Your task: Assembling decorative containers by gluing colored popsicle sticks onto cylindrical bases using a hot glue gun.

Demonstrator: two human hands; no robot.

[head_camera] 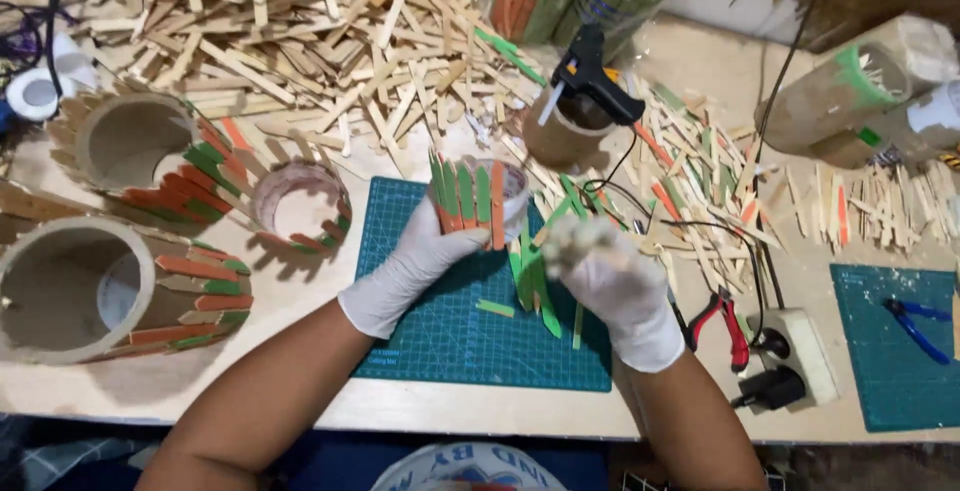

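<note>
At the far left of the bench [300, 291] lie two wide cardboard tubes [100, 291] partly clad in orange and green sticks, with a smaller clad ring [303, 204] just beside them. Behind them spreads a heap of plain sticks [290, 41]. The left hand [425, 251], in a white glove, is closed around a small tube [480, 196] ringed with upright green and orange sticks, held above the green mat [450, 321]. Just right of it, the gloved right hand [600, 266] is blurred; it seems curled near loose green sticks [535, 286] on the mat, but I cannot tell whether it holds one. Behind the hands a black glue gun [590, 76] rests on a brown tube. Farther right are red pliers [722, 313], a power strip [800, 346], and blue pliers [915, 323] on a second mat.
</note>
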